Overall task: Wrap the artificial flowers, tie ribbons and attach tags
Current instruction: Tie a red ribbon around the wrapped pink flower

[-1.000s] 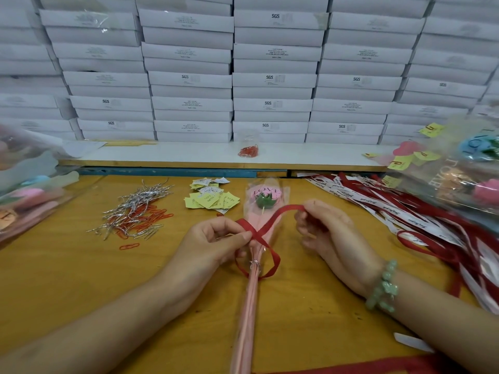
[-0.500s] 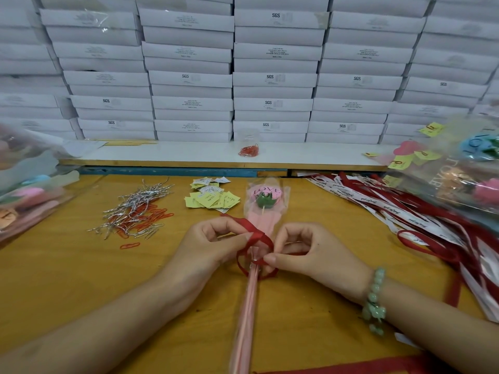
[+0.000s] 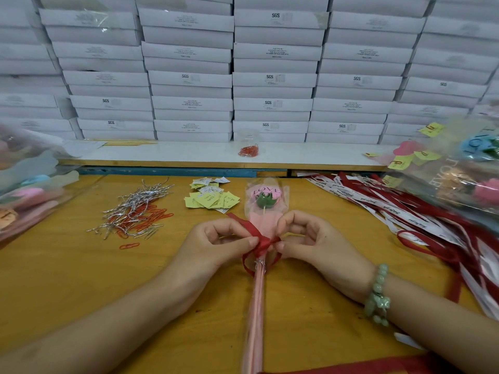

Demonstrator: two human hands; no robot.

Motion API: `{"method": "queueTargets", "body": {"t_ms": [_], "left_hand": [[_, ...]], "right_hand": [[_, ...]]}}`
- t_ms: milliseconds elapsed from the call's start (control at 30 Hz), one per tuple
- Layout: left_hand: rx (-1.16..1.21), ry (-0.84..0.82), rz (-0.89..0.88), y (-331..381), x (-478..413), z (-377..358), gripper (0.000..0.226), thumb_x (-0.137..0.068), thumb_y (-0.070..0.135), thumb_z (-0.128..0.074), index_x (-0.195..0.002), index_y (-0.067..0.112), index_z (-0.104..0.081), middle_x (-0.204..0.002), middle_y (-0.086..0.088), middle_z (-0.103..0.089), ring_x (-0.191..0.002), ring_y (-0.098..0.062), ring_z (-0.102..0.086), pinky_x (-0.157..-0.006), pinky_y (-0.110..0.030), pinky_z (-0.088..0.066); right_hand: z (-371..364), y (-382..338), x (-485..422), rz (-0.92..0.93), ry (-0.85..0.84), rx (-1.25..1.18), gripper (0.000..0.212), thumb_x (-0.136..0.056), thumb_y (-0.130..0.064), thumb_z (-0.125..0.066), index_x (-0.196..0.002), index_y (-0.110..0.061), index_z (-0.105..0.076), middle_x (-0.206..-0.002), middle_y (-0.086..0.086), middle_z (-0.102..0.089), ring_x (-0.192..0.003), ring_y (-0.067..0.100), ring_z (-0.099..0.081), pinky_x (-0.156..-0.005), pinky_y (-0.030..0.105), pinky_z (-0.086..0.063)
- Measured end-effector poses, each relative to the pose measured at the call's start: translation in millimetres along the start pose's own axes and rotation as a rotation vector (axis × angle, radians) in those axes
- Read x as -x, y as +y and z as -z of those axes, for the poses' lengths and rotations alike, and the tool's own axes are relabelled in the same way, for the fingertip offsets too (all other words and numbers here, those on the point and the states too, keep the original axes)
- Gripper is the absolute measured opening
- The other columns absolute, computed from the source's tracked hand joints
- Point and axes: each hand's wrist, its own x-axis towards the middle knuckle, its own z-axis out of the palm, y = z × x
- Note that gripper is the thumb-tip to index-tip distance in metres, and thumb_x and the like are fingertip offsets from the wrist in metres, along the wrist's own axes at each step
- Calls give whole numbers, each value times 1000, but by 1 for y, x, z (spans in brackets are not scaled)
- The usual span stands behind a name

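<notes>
Item: thin red satin ribbon (image 3: 260, 242), limp, likely slippery; left hand (image 3: 216, 247) and right hand (image 3: 310, 241) pinch it at the cellophane-wrapped pink artificial flower (image 3: 266, 201) neck.

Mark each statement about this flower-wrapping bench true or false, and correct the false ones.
1. The left hand and the right hand both pinch the red ribbon on the wrapped flower. True.
2. The green bead bracelet sits on the left wrist. False: it is on the right wrist.
3. The yellow tags lie left of the flower's head. True.
4. The spare ribbons are heaped on the left of the table. False: they lie on the right; silver twist ties and red paper clips lie on the left.
5. The stacked boxes behind are brown. False: they are white.
</notes>
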Motion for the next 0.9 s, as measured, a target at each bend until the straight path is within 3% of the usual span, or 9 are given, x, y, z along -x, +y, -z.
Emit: {"method": "queueTargets", "body": {"t_ms": [100, 167, 333, 433, 533, 667, 733, 800, 900], "left_hand": [[-15, 7, -15, -3, -1, 1, 8, -71, 13, -82, -71, 15, -74, -70, -2, -70, -60, -7, -64, -55, -13, -48], [-53, 25, -16, -4, -2, 2, 13, -68, 21, -84, -73, 14, -74, -75, -7, -72, -67, -13, -67, -62, -18, -52], [-112, 57, -24, -3, -1, 2, 21, -64, 30, -83, -74, 14, -74, -89, -18, -73, -82, -28, -70, -77, -28, -57], [-154, 81, -36, 1, 1, -1, 17, -64, 28, -81, -71, 14, -73, -94, -24, -70, -93, -39, -66, -82, -34, -54], [-209, 119, -42, 6, 2, -3, 7, -72, 19, -73, -66, 19, -70, -93, -23, -70, -89, -29, -68, -79, -30, -53], [-291, 194, -46, 9, 4, -4, 30, -82, 5, -63, -57, 20, -60, -64, -9, -63, -61, -12, -57, -60, -15, -46], [-361, 232, -39, 11, 4, -4, 35, -81, 9, -60, -50, 23, -52, -54, 2, -50, -55, -9, -47, -53, -14, -39], [-415, 253, -41, 13, 4, -2, 25, -71, 19, -54, -49, 22, -44, -54, 1, -43, -53, -9, -40, -52, -15, -34], [-525, 264, -59, 14, 2, 4, 31, -78, 12, -58, -53, 14, -39, -53, 3, -40, -51, -6, -38, -51, -13, -34]], "right_hand": [[0, 0, -1, -41, 37, -97, 15, -89, 6, -57, -93, -8, -60, -91, 3, -71, -83, 15, -65, -78, 29, -51], [0, -1, -2, -55, 78, -161, 8, -92, -2, -55, -96, -7, -61, -91, 6, -72, -82, 10, -66, -72, 22, -54], [3, 0, -1, 2, 231, -58, 8, -86, -9, -66, -94, -9, -63, -90, 10, -68, -77, 14, -67, -68, 21, -54], [8, 1, -1, 30, 306, 38, 16, -79, -9, -73, -89, -11, -61, -80, 1, -64, -70, 16, -60, -65, 23, -49], [15, 3, -2, 18, 343, 149, 19, -79, -3, -74, -87, -10, -58, -71, 0, -56, -66, 15, -54, -65, 25, -48], [21, 1, -4, 56, 317, 416, 27, -77, 14, -64, -86, -11, -56, -64, -6, -49, -59, 7, -47, -61, 18, -46], [21, -1, -3, 84, 276, 566, 32, -73, 16, -60, -86, -13, -56, -63, -7, -48, -56, 4, -45, -59, 16, -43], [20, -1, -1, 94, 241, 698, 37, -71, 14, -60, -86, -20, -56, -62, -8, -48, -56, 3, -45, -58, 14, -40], [18, -1, 0, 122, 205, 855, 42, -71, 12, -59, -84, -27, -53, -61, -7, -47, -59, 6, -48, -57, 15, -40]]}}
